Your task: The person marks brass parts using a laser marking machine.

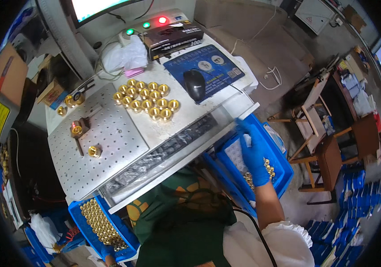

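At the near edge of the bench, both hands are dropped into bins at the person's sides.
Left hand: gloved in blue, seen at the lower left bin of brass fittings; mostly cut off, so its grip cannot be told.
Right hand: gloved in blue, reached down into the right bin, fingers curled over loose brass pieces; whether one is pinched cannot be told.
Key relation: the pieces lie directly beneath and just right of the right hand, which is nearer.
Arm pose: right forearm is extended forward and outward, palm down.
Farther: a cluster of brass nuts is laid on the perforated plate, beside a mouse.
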A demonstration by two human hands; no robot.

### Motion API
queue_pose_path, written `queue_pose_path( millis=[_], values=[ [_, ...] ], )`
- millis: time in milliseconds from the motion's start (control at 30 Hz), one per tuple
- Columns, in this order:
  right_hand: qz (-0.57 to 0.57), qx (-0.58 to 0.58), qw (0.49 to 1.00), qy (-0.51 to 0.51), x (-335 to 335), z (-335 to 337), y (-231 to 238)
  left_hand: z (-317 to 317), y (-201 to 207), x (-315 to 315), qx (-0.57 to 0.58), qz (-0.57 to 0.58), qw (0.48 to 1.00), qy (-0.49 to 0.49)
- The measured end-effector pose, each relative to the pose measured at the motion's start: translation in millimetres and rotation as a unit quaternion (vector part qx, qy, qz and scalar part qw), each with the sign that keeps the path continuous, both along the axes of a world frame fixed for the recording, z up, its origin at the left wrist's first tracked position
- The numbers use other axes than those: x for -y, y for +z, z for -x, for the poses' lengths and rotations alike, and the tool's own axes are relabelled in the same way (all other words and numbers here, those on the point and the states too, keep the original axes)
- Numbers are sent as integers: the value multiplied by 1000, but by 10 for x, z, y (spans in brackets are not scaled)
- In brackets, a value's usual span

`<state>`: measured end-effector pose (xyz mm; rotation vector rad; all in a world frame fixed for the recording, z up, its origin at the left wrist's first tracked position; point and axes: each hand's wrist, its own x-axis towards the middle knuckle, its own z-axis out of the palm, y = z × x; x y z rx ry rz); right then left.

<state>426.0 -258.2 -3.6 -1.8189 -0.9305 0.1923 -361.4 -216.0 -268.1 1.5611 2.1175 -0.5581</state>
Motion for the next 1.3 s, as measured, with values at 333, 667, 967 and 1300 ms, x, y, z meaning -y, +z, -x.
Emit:
queue_pose_path(
  millis=[333, 667, 967, 1300],
  values=[
    [-87, 122, 979, 136, -1059, -244, 498, -1905, 1988, -880, 338, -316, 882, 84],
    [-5, 372, 915, 158, -3880, 38, 347, -3094, 3173, -675, 303, -431, 845, -88],
    [-121, 139, 981, 69, -3257, -301, 430, -3127, 3269, -1089, 369, -434, 820, -58],
    [239, 556, 779, 161, -4407, 122, 428, -3918, 3603, -1317, 436, -426, 743, -278]
  ],
)
